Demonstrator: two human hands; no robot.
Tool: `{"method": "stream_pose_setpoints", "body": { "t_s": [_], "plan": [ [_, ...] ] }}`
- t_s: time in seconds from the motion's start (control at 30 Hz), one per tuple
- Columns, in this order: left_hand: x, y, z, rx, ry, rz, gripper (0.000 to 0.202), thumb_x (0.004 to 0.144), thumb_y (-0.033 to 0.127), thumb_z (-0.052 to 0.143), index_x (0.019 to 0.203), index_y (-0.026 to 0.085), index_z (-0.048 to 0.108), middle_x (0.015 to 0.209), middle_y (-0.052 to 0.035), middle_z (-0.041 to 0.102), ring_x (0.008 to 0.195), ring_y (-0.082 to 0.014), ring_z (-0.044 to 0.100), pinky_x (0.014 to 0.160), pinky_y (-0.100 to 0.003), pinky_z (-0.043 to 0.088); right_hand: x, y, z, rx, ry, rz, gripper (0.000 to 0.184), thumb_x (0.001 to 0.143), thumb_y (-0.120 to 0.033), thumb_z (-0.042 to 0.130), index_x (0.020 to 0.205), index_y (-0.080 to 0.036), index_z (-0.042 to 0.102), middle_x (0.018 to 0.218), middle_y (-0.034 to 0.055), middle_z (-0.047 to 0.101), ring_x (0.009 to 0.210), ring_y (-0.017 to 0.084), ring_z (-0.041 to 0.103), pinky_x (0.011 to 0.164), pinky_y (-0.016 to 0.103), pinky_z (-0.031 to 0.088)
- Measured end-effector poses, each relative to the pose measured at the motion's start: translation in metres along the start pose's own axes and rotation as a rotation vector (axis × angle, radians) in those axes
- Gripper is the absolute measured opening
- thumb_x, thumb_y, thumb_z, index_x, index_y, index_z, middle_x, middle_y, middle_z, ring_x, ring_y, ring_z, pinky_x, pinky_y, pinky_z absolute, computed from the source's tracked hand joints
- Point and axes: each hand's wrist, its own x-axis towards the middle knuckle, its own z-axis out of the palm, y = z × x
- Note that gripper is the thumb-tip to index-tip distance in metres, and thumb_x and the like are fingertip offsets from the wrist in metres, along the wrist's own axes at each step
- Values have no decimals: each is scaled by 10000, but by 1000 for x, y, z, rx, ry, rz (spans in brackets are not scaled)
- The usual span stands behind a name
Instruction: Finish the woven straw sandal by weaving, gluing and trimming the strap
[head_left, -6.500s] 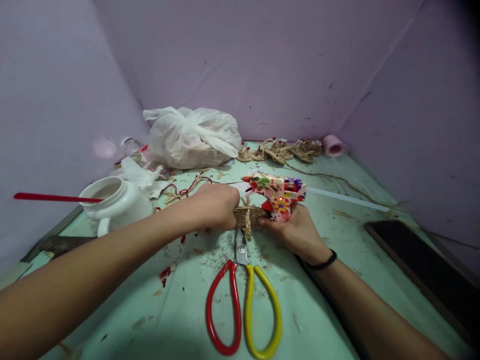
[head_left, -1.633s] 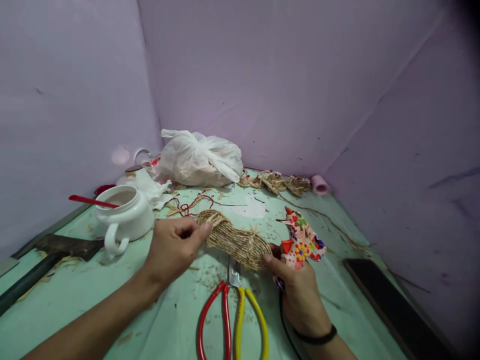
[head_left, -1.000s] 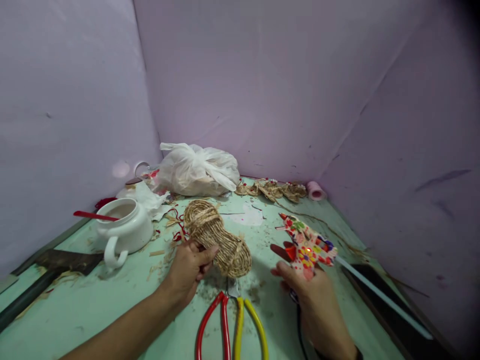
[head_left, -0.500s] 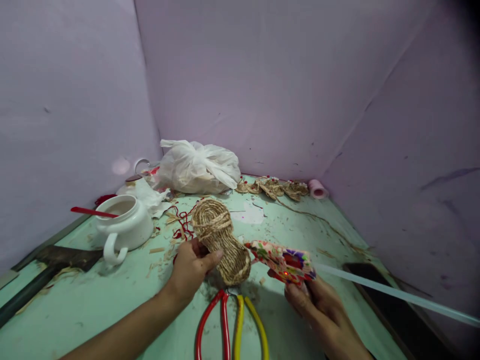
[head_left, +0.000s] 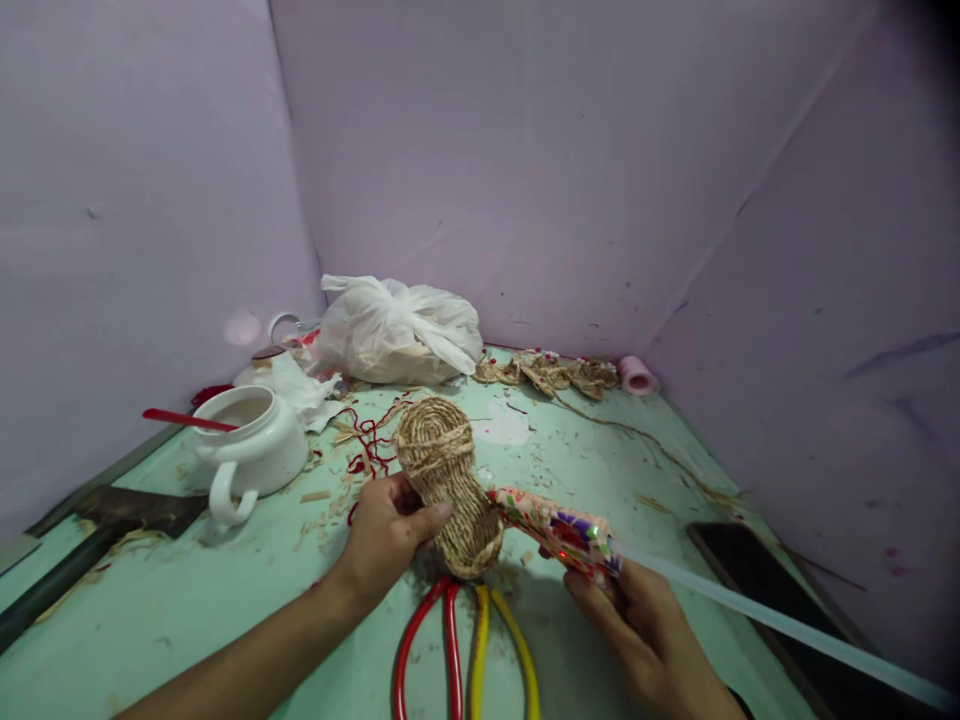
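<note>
A small woven straw-rope slipper (head_left: 450,485), sole-shaped with a band across its upper part, is pinched by its left edge in my left hand (head_left: 394,530). My right hand (head_left: 637,625) grips a hot glue gun (head_left: 562,525) wrapped in flowered covering, a small red light glowing on it. From its back a long clear glue stick (head_left: 780,620) runs off to the right. The gun's tip is at the slipper's right edge; whether it touches I cannot tell. Below the slipper lie red-handled (head_left: 409,650) and yellow-handled (head_left: 517,650) tools, their heads hidden.
A white pot (head_left: 259,445) holding a red stick stands left, near a hammer-like tool (head_left: 97,535). Behind are a tied white plastic bag (head_left: 405,335), several straw pieces (head_left: 555,372) and a pink spool (head_left: 638,377). A dark phone-like slab (head_left: 757,580) lies right. Scraps litter the green table.
The slipper has shifted slightly right and turned a little more upright. The glue gun has moved slightly left, with its tip now closer against the slipper's edge.
</note>
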Motion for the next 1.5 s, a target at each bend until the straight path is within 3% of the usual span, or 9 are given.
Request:
{"method": "stream_pose_setpoints", "body": {
  "t_s": [0.1, 0.33, 0.57, 0.73, 0.83, 1.0, 1.17, 1.27, 1.5],
  "plan": [
    [0, -1, -1, -1, -29, -12, 246, 520, 289, 722, 659, 103, 639, 625, -53, 645, 553, -150, 550, 485, -236, 422, 1, -2, 1, 27, -20, -16, 364, 838, -307, 442, 1161, -211, 581, 666, 17, 626, 446, 130, 469, 432, 221, 409],
    [1, -3, -2, 9, -46, -13, 230, 532, 282, 719, 641, 102, 625, 621, -41, 630, 541, -129, 523, 478, -220, 396, -4, 4, 0, -23, -48, 73, 315, 819, -345, 470, 1027, -194, 651, 663, 29, 641, 521, 164, 534, 507, 245, 452],
    [1, -2, -2, 17, -31, -30, 241, 532, 283, 719, 669, 101, 641, 637, -52, 646, 544, -142, 544, 465, -221, 394, -4, 1, -1, -189, -72, 4, 355, 850, -340, 402, 1114, -195, 590, 658, 35, 630, 498, 158, 523, 511, 254, 456],
    [1, -2, -2, 6, -42, -24, 227, 532, 273, 715, 659, 99, 644, 646, -54, 655, 567, -153, 562, 483, -227, 419, -7, 8, 0, -283, -38, -69, 286, 854, -327, 394, 962, -191, 621, 669, 44, 637, 511, 165, 541, 508, 263, 447],
    [2, -2, -2, 6, -29, -34, 255, 538, 273, 718, 707, 94, 652, 677, -67, 671, 603, -173, 587, 512, -241, 440, -6, 9, -1, -295, -44, -69, 263, 855, -317, 407, 958, -184, 610, 617, 26, 620, 497, 164, 539, 486, 254, 435],
    [2, -2, -3, 11, -56, 14, 234, 552, 255, 708, 720, 100, 659, 722, -71, 686, 667, -195, 609, 611, -284, 487, -1, 2, -4, -266, -64, -87, 221, 857, -293, 414, 927, -188, 595, 724, 36, 655, 524, 158, 562, 509, 250, 445],
    [3, 1, -4, 50, -43, 59, 197, 557, 239, 694, 688, 96, 654, 674, -60, 672, 626, -185, 596, 589, -281, 479, -2, -1, -7, -298, -51, -119, 192, 850, -287, 430, 813, -201, 597, 532, -9, 570, 415, 136, 482, 439, 240, 391],
    [4, 1, -4, 59, -49, 70, 192, 558, 239, 689, 681, 96, 650, 668, -55, 666, 613, -177, 584, 580, -278, 473, -4, 1, -7, -319, -45, -127, 188, 847, -286, 445, 739, -203, 575, 529, -8, 561, 430, 132, 485, 450, 236, 390],
    [6, -4, -5, 70, -47, 65, 223, 558, 241, 687, 708, 80, 647, 688, -72, 666, 625, -181, 582, 599, -294, 471, -2, 2, -8, -298, -54, -143, 155, 854, -278, 443, 843, -186, 567, 532, -22, 539, 421, 125, 455, 438, 231, 370]
  ]
}}
